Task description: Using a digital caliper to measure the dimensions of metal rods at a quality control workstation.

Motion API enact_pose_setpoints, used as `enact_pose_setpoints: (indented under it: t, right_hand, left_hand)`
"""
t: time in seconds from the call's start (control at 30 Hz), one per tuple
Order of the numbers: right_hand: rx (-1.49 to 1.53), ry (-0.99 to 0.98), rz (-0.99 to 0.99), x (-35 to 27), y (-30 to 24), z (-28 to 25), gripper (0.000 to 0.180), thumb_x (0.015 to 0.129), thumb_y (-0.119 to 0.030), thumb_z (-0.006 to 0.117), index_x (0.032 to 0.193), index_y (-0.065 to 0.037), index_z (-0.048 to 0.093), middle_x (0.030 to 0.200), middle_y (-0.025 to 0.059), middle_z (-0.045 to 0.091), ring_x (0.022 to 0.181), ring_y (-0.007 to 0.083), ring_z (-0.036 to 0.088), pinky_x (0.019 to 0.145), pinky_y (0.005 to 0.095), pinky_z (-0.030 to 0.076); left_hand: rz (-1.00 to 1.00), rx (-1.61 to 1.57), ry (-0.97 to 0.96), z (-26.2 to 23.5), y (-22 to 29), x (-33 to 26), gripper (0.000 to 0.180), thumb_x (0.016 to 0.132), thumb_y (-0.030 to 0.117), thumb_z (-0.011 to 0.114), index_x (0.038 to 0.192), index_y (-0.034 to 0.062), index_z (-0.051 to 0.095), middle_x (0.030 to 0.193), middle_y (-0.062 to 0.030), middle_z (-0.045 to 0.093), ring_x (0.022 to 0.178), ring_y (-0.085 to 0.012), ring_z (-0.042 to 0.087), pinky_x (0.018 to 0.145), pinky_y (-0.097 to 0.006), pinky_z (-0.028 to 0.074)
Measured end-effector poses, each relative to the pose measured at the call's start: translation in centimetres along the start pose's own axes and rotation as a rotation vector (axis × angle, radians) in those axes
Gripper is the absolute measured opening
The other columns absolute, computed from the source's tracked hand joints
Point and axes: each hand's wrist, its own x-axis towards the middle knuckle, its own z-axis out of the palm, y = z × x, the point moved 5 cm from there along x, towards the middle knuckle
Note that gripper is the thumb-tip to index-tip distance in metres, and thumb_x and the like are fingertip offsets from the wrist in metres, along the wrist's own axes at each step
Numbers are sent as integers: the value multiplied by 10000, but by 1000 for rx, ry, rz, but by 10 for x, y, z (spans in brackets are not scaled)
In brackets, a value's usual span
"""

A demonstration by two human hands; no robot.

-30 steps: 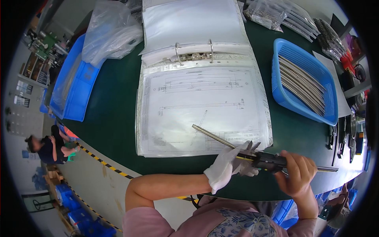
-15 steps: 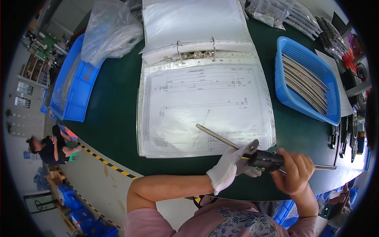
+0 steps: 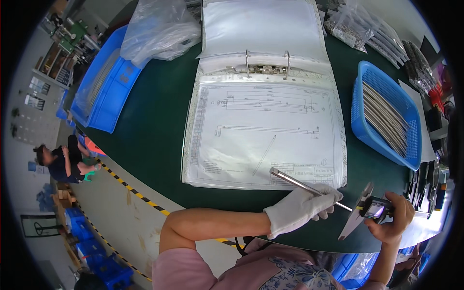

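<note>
In a white glove, my left hand (image 3: 299, 209) is closed around a slim metal rod (image 3: 296, 181). The rod slants from over the lower right of a drawing sheet (image 3: 241, 154) down toward the caliper. My bare right hand (image 3: 394, 221) grips a digital caliper (image 3: 355, 223) with a small display on its dark body. The caliper's metal jaws stand close to the rod's lower right end; whether they touch it I cannot tell. The sheet lies in an open ring binder (image 3: 267, 70).
A blue mesh basket (image 3: 360, 118) of similar rods stands right of the binder. At the left is a blue bin (image 3: 108, 108) with a clear plastic bag (image 3: 162, 31) over its edge. Bagged parts (image 3: 348, 29) lie far right. A seated person (image 3: 65, 157) is beyond the table, left.
The caliper has moved right and turned, its display now visible. My left hand now grips the rod farther right, apart from the caliper. The whole view has shifted a little.
</note>
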Motion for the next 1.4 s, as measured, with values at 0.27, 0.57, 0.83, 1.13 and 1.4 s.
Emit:
enact_pose_setpoints:
  t: [0.27, 0.57, 0.83, 1.13, 1.4]
  right_hand:
    - [-60, -47, -89, 2, 4, -2, 657, 632, -619, 631, 806, 9, 548, 576, 56, 497, 453, 191, 480, 452, 300, 348]
    - [-109, -151, -183, 11, -7, 7, 639, 597, -640, 637, 721, -24, 524, 571, 59, 454, 483, 197, 454, 458, 312, 305]
    - [-85, -179, -209, 32, -8, 24, 635, 712, -589, 530, 821, 36, 552, 522, 50, 424, 417, 179, 413, 433, 311, 291]
    - [90, -133, -167, 48, -23, 26, 618, 703, -296, 496, 1120, 155, 431, 572, 104, 492, 402, 191, 434, 392, 306, 316]
    - [78, -316, -203, 37, -40, 31, 545, 636, -234, 626, 1070, 77, 515, 602, 59, 494, 447, 181, 466, 409, 296, 360]
  left_hand:
    - [45, 135, 13, -18, 36, -10, 553, 901, 482, 317, 977, 16, 604, 707, -21, 520, 665, -100, 515, 633, -227, 431]
    - [-5, -21, 112, -24, 20, 6, 652, 884, 557, 274, 918, 4, 618, 646, -7, 512, 588, -82, 513, 577, -196, 419]
    - [-117, -197, 16, -20, 7, 13, 588, 869, 583, 284, 878, 50, 531, 623, 5, 431, 582, -86, 481, 610, -229, 446]
    - [-164, -248, -32, -16, 14, 5, 587, 895, 534, 259, 1005, 2, 481, 701, -51, 544, 605, -134, 556, 583, -263, 481]
    - [-119, -182, 16, -16, 17, 7, 595, 891, 548, 245, 1000, 9, 473, 649, -54, 502, 557, -145, 514, 520, -255, 430]
